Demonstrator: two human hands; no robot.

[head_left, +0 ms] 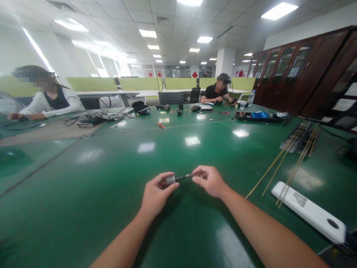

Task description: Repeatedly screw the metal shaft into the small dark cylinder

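Both my hands meet above the near middle of the green table (83, 193). My left hand (156, 193) pinches the thick silver end of a small metal part (178, 178). My right hand (209, 180) pinches its thin dark shaft end. The part lies level between the two hands, a little above the tabletop. Both hands are closed on it.
A long white block (309, 210) lies at the right, with several thin yellow rods (281, 160) over it and a dark rack (301, 137) behind. A red screwdriver (162, 125), cables and tools sit far off. A person (219, 91) works at the far end, another person (44, 96) at the left.
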